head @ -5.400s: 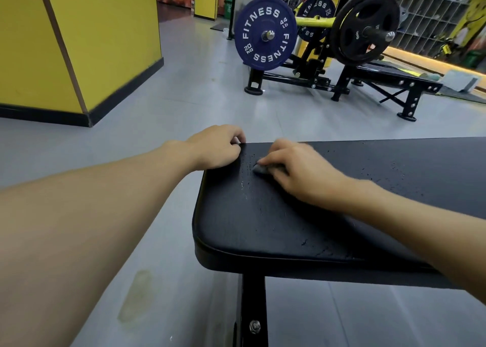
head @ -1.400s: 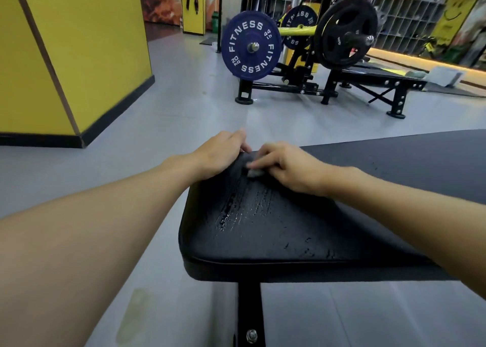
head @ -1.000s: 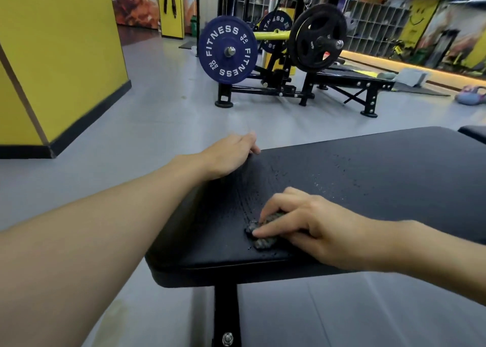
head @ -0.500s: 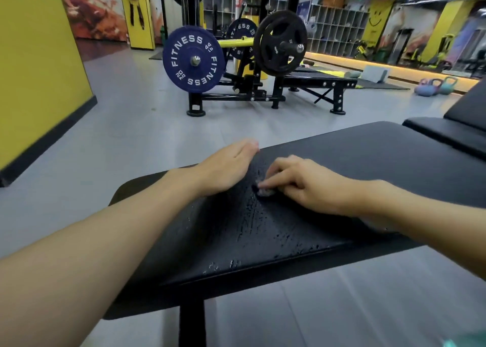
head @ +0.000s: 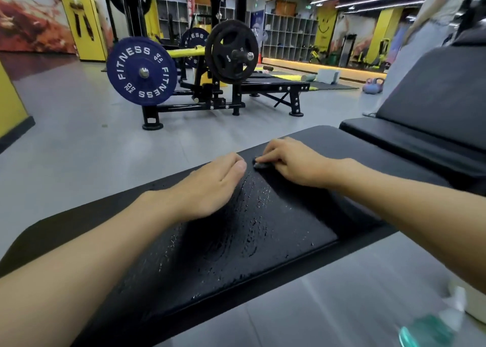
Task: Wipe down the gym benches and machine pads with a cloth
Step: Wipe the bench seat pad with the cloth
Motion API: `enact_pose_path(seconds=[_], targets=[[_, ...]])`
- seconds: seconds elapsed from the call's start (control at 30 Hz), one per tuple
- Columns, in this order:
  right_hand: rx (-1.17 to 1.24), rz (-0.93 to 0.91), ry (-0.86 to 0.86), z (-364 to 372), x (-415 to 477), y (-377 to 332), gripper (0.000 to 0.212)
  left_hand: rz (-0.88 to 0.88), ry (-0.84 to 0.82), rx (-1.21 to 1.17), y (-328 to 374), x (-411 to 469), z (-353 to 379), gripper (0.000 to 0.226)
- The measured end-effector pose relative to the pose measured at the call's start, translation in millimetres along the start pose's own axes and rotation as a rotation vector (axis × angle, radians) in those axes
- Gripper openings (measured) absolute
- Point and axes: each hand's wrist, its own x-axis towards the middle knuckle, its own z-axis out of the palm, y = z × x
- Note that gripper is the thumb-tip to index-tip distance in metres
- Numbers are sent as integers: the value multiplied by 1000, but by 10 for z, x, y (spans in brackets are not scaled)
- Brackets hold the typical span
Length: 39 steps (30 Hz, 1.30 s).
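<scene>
On the bench (head: pixel 265 244) — running lower-left to upper-right — right hand (head: pixel 295 162) holds the cloth (head: pixel 260 165).

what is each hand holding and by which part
The right hand grips a small dark cloth, fingers bunched over its top, pressing it onto the bench pad. The left hand lies flat on the pad, holding nothing.

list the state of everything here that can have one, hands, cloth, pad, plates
bench pad, wet, streaked with droplets
left hand, open, lying flat on the bench pad
right hand, fingers curled on the cloth, pressing it down
cloth, bunched small under the fingertips
blue plate, upright, loaded on the machine
black plate, upright, loaded on its sleeve
backrest, raised at an incline
</scene>
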Motion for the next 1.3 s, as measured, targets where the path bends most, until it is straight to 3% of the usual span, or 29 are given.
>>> enact_pose_path(seconds=[0.13, 0.23, 0.3, 0.43, 0.53, 0.67, 0.77, 0.9, 1.03, 1.17, 1.23, 1.3], targets=[[24, -190, -49, -168, -919, -189, 43, -25, -11, 17, 91, 349, 117, 16], [64, -233, -62, -289, -1217, -60, 43, 57, -91, 2, 320, 612, 236, 37], [34, -177, -70, -330, -1064, 159, 43, 83, -117, 24, 489, 744, 324, 42], [-78, 32, -2, -352, -442, 892, 45, 40, -173, 191, 709, 903, 411, 26], [-95, 214, 55, -410, -129, 1193, 43, 32, -211, 347, 913, 894, 413, 49], [-152, 213, 77, -385, -233, 1159, 48, 27, -244, 541, 1117, 935, 517, 77], [-114, 216, 45, -472, -621, 1045, 52, -4, -265, 591, 1209, 1001, 581, 62], [-89, 251, 40, -636, -1213, 777, 51, 73, -320, 397, 1500, 993, 718, 32], [-121, 372, 137, -758, -1926, 628, 41, 194, -173, 187, 2067, 763, 1181, 16], [-3, 683, 393, -700, -2690, 615, 31, 410, -34, 139, 2579, 451, 1774, 23], [48, 879, 339, -500, -3033, 747, 24, 501, -91, 1, 2721, 329, 2145, 24], [196, 1055, 301, -197, -3343, 951, 23, 459, -172, -152, 2719, 312, 2602, 28]])
